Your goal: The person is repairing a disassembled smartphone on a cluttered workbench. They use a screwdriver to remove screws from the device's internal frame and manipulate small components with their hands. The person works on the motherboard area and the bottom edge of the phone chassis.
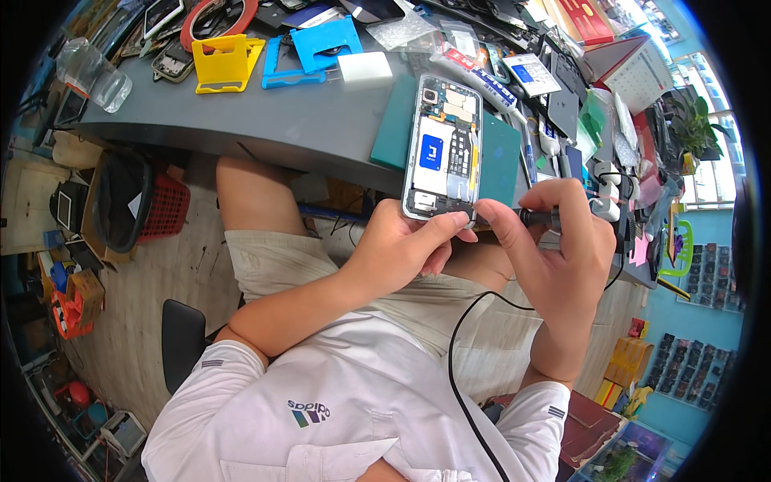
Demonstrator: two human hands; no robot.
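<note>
Opened smartphone (442,149), back cover off, internals showing: camera module at top, blue-labelled battery in the middle, board at the bottom. It lies lengthwise on a dark green mat (499,165) at the near edge of the grey workbench (265,120), top end pointing to 12 o'clock, bottom end hanging toward the person.

Left hand (401,245) sits at 6 o'clock of the phone, fingers curled together around its bottom edge, thumb pressed flat along the lower rim, so clamped on the phone. Right hand (558,241) at 4 o'clock of the phone, fingers closed tight on a black corded tool (536,217); index fingertip touches the phone's bottom right corner. Tool tip is hidden behind the finger, can't tell if it touches the phone. Black cable (462,353) runs from the hand down across the lap toward 6 o'clock.

Further out: white block (365,67) at 11 o'clock of the phone, blue stand (317,48) and yellow stand (223,63) further out at 10 o'clock, all on the bench. Tubes and tools crowd 2 o'clock just beside the mat. Red basket (165,210) with a black-lined bin (120,201) on the floor at 9 o'clock, well apart. Black chair edge (181,341) at 7 o'clock.
</note>
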